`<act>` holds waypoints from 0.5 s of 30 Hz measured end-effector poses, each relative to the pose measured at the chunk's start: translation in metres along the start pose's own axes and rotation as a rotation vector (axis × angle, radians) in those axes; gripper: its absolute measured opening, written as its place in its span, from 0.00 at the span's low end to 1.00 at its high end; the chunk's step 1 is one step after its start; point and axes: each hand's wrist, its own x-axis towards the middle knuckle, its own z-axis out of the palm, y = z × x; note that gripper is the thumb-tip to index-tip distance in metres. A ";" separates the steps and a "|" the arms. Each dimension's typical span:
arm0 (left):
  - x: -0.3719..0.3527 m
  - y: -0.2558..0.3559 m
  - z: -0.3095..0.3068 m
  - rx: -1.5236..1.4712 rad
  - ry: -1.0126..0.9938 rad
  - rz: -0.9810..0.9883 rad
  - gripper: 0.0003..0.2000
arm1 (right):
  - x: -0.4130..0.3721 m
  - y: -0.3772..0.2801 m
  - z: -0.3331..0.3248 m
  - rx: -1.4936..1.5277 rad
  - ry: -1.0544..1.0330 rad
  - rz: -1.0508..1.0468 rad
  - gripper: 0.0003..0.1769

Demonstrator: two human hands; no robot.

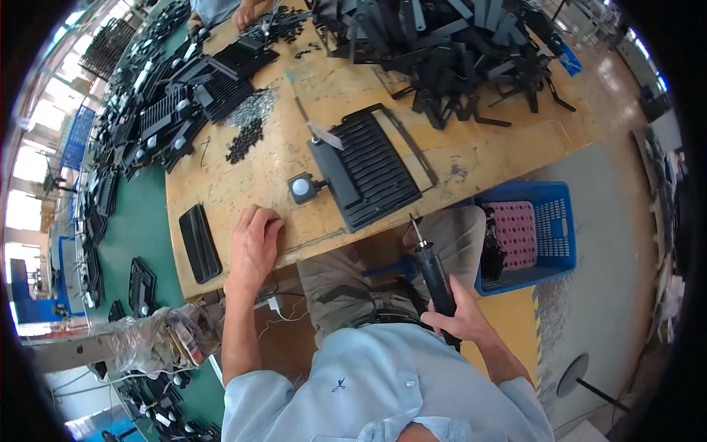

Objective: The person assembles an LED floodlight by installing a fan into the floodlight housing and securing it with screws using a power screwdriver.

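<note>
Head view, looking down on a wooden table [515, 147]. In the right hand [462, 313], with fingers and thumb closed firmly around it, a black power screwdriver [434, 276]. Held just before the near table edge, long axis running away from the person [368, 376] and leaning somewhat to the left; bit [417, 229] pointing forward, near to the closest right corner of a black lamp [372, 169]. Lying flat at the near table edge, this same lamp, ribbed side upward, long axis slanting from far left to near right, ribs crossing it. Sticking out from its left side, a small sensor [300, 188] with round white face. To the left of the sensor and nearer, resting on the wood, the left hand [254, 239], fingers bent inward, close to the thumb; impossible to tell whether around something. Further left, a flat black case [199, 243], long axis directed away from the person. Beyond the lamp, toward the right, a heap of black brackets [471, 51]. Low on the right, beside the table, a blue crate [563, 236].
</note>
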 end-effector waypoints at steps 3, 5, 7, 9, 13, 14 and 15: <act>-0.006 0.038 0.000 -0.091 0.056 0.044 0.06 | 0.001 0.004 -0.002 0.022 -0.017 -0.018 0.30; 0.001 0.069 0.010 -0.167 0.087 0.237 0.07 | 0.001 0.004 -0.002 0.029 -0.015 -0.027 0.30; 0.009 0.093 0.028 -0.202 0.088 0.350 0.08 | -0.001 0.001 -0.003 0.029 -0.014 -0.025 0.30; 0.020 0.110 0.042 -0.191 0.047 0.400 0.08 | -0.001 -0.001 -0.002 0.040 -0.005 -0.023 0.30; 0.030 0.113 0.075 -0.292 0.086 0.330 0.06 | 0.001 0.011 -0.005 -0.023 0.004 -0.037 0.30; 0.033 0.114 0.078 -0.278 0.109 0.324 0.06 | 0.004 0.014 -0.005 -0.048 0.007 -0.050 0.30; 0.036 0.115 0.081 -0.263 0.134 0.318 0.06 | 0.007 0.015 -0.005 -0.074 0.009 -0.064 0.29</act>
